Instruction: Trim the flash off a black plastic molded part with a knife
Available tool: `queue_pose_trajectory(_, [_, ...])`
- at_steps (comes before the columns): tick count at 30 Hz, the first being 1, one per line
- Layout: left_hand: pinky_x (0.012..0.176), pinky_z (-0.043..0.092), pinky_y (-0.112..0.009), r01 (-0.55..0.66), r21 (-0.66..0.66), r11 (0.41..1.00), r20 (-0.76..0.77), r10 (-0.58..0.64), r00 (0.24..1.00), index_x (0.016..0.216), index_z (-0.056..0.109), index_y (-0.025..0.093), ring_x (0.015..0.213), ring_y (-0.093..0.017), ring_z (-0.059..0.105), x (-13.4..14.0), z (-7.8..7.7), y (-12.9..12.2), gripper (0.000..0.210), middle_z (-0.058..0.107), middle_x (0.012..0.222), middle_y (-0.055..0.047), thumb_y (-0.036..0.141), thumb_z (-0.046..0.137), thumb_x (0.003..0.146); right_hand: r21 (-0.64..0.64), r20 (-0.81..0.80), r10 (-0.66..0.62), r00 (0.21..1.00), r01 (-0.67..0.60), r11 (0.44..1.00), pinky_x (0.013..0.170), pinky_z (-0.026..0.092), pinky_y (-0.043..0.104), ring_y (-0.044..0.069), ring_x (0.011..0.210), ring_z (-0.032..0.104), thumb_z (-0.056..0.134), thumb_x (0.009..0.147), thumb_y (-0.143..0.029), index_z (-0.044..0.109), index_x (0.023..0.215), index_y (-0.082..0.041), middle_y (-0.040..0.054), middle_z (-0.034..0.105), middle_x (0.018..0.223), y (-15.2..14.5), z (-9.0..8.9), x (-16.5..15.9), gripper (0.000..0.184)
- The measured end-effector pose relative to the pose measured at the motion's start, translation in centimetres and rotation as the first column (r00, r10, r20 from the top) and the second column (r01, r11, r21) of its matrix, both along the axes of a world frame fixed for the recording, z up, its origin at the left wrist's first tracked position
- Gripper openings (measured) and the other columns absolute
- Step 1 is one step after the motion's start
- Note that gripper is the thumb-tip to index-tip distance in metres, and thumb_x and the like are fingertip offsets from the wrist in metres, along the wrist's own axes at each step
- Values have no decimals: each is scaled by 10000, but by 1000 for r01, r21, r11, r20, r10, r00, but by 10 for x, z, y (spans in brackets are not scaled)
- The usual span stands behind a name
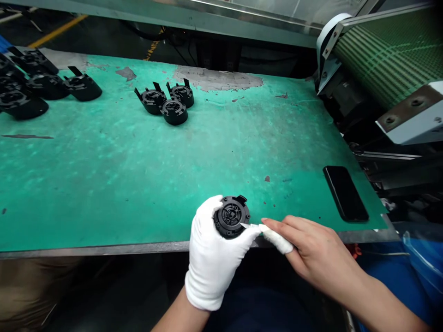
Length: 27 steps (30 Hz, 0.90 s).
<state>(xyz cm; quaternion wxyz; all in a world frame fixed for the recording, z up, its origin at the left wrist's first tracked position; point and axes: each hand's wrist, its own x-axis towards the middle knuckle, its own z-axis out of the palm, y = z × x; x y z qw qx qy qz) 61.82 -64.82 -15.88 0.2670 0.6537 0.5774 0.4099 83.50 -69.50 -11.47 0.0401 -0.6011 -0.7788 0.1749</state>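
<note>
right fingers point(282, 227) on half-hidden blade point(245, 225)

part point(231, 215) in left hand point(212, 249), phone point(346, 193) right, other parts point(175, 114) behind left

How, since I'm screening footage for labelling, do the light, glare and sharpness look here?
In the head view, a pale, blotchy sheen lies across the green tabletop; in the head view, the gloved left hand is bright with a clear outline, and the black round part in it shows readable ridges; in the head view, the clustered black parts at far left partly merge into dark shapes.
</note>
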Motion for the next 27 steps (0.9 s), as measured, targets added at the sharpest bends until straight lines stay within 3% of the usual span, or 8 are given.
queue_pose_trajectory(5, [1020,529,-492,-25,-2,1000,20,25,999,1234,521,215,1130,-289,649,6,-1,0,687,616,1221,-105,469,872,701,60,54,-99,994,96,994,672,466,369,238,800,629,472,998,-206,573,1401,-309,33,629,893,0,-4,-11,428])
queue_pose_trajectory(8, [1040,518,-502,-58,4,998,10,58,998,1260,506,213,1166,-300,635,6,-2,-2,734,604,1257,-118,495,876,691,30,-63,-121,991,123,992,705,488,349,222,826,642,440,1022,-218,593,1384,-281,45,651,919,0,-2,-10,398])
queue_pose_trajectory(10, [1053,512,-502,-14,4,1000,-12,14,1000,1266,508,219,1184,-302,630,2,-1,0,723,606,1266,-116,491,869,702,3,-165,-115,980,117,993,739,503,326,202,851,651,422,1038,-229,600,1375,-281,49,671,955,3,1,-4,385])
queue_pose_trajectory(14, [1103,490,-481,175,-60,983,-58,-179,982,1304,502,254,1215,-289,627,-18,9,15,746,628,1300,-83,472,879,698,-7,-152,6,988,-7,1000,743,502,316,192,841,650,439,1021,-201,605,1373,-288,49,686,966,20,6,15,399])
queue_pose_trajectory(20, [1114,496,-455,373,-299,878,-75,-411,908,1384,502,308,1229,-293,636,-43,28,52,867,635,1352,-34,390,920,628,-30,-50,281,958,-282,959,699,456,310,193,845,646,466,1022,-215,589,1395,-289,36,674,962,56,6,24,400])
queue_pose_trajectory(27, [1094,503,-369,474,-317,821,-68,-518,853,1367,523,317,1244,-252,622,-47,34,70,828,631,1356,6,383,910,639,-18,33,339,940,-339,941,645,395,312,198,796,619,512,945,-131,613,1360,-313,9,640,871,73,7,17,464])
